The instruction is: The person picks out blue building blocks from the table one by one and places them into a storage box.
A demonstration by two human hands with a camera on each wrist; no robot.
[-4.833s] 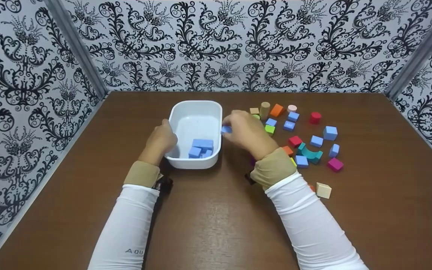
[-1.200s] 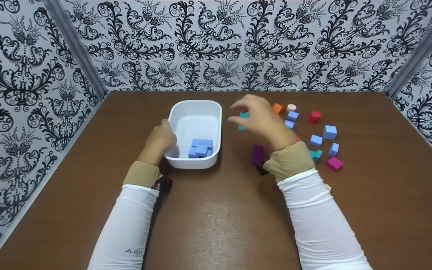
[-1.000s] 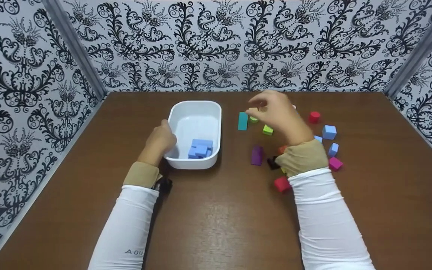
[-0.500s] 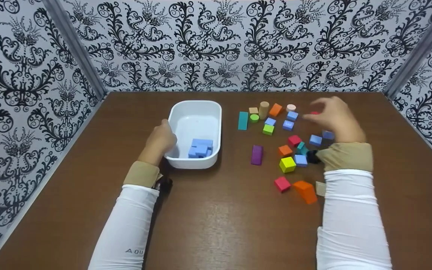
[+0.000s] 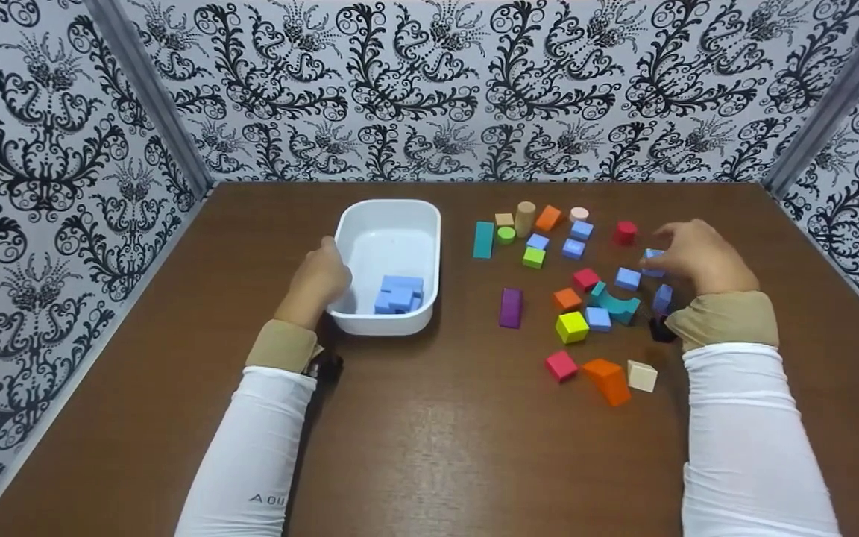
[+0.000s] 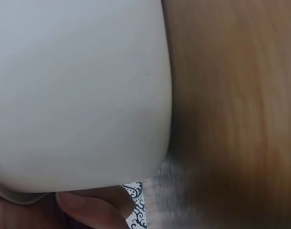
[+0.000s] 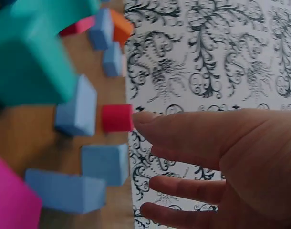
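A white plastic tub (image 5: 381,326) stands left of centre in the head view with several blue blocks (image 5: 398,295) inside. My left hand (image 5: 320,277) grips its left wall at the rim; in the left wrist view the tub's wall (image 6: 88,95) fills most of the frame, with fingers (image 6: 90,210) at its edge. At the right, my right hand (image 5: 705,257) is over a blue cube (image 5: 652,261), thumb and fingers spread apart and holding nothing. In the right wrist view the thumb overlaps a red cylinder (image 7: 117,118), and blue blocks (image 7: 64,191) lie left of the fingers.
Loose wooden blocks spread over the table's right half: a teal arch (image 5: 614,304), a yellow cube (image 5: 572,327), an orange block (image 5: 608,382), a purple block (image 5: 511,308), a cream block (image 5: 642,376) and several more blue ones (image 5: 598,319). Patterned walls (image 5: 444,89) bound the table behind.
A blue block held in my right hand earlier now lies in the tub. That hand has swept right over the blocks and lowered toward the blue cube. My left hand keeps still.
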